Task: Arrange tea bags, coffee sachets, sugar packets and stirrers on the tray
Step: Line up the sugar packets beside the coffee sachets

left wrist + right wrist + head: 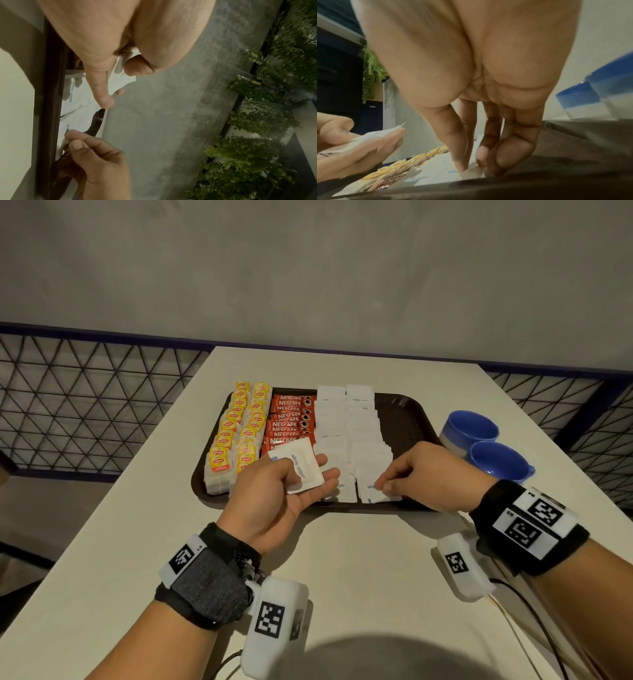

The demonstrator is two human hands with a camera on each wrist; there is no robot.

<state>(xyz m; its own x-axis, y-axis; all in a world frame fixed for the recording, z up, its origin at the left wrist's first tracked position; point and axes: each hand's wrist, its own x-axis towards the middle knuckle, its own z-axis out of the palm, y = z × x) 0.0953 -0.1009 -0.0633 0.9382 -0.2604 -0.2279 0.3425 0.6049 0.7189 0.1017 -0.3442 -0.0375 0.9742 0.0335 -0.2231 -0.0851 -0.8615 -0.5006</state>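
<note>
Left hand: the left hand [274, 494] is palm-up just short of the tray's near edge, thumb and fingers curled round a small stack of sugar packets [301, 470]; the top one reads "white sugar".
Right hand: the right hand [424, 474] is knuckles-up, thumb and forefinger pinching the near corner of the nearest packet [373, 487] in the right-hand white column — the right wrist view shows fingertips [460, 166] down on the paper.
Tray: the brown tray [407, 419] lies straight ahead of both hands, its long side running across them.
Rows: beyond the left hand stand yellow tea bags [236, 436], then red coffee sachets [291, 419], then two white columns [346, 422] running away from the hands.
Bare patch: ahead and to the right of the right hand, the tray floor is still uncovered.
Cups: two blue cups [486, 446] sit off the tray, further right of the right hand.
Stirrers: none visible.
What the next move turns on: the held stack lies just left of the pinched packet, so the right hand is nearer the column's end — I'd guess each packet has to go down with its long edge along the column.
</note>
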